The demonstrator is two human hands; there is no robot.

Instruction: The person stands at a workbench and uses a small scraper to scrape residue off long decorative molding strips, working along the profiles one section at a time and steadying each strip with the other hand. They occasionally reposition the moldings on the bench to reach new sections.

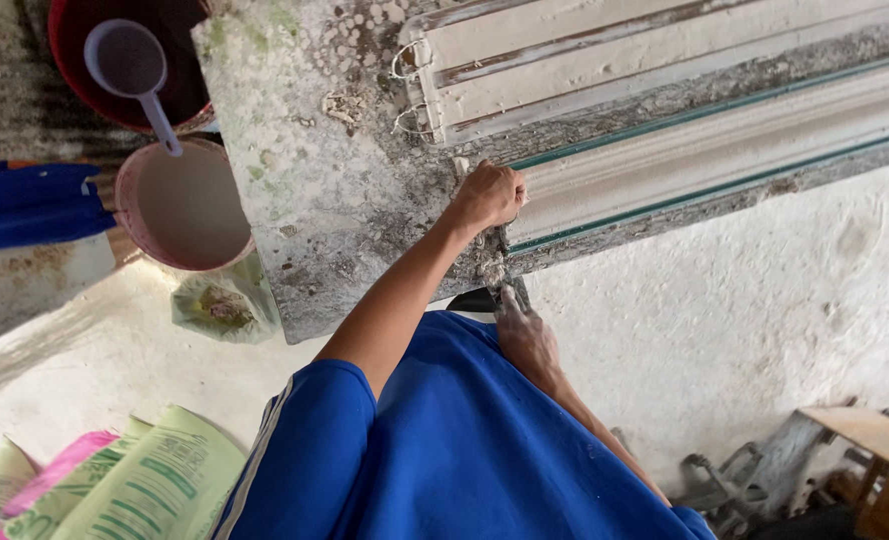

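The person in the blue shirt (465,450) is standing at a plaster-crusted worktable (325,180), leaning over its near edge. The left hand (489,196) is resting as a closed fist on the end of a long white plaster moulding (705,165) that is lying along the table and running off to the right; the fingers are curling tight at the moulding's end, though I cannot tell whether anything is held inside the fist. The right hand (525,335) is sitting just below the table's edge, close against the body, with its fingers pressed together and reaching up toward a lump of wet plaster (492,270) clinging to the edge. Something dark is showing beside that hand, but it is too hidden to make out, and I cannot tell whether the hand is gripping it.

A second, flatter white moulding (605,50) is lying further back on the table, with wire loops (405,62) sticking out of its near end. To the left of the table, a pink bucket (180,205) is holding pale liquid, and behind it a red tub (130,60) is carrying a grey scoop (130,65) across its top. Green and pink sacks (135,480) are lying on the white dusty floor (745,320) at lower left.
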